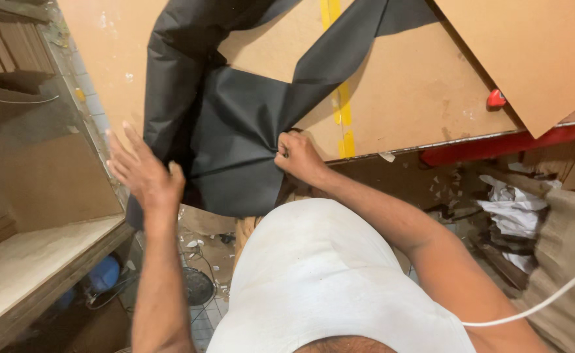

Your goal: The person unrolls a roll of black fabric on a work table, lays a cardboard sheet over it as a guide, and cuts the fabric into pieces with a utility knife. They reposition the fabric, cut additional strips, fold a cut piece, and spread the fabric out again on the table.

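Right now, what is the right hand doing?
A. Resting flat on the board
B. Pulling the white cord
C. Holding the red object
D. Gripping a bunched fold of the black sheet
D: the right hand is closed on a gathered fold of the black sheet, which creases toward it.

Black fabric sheet, creased, draped over table edge
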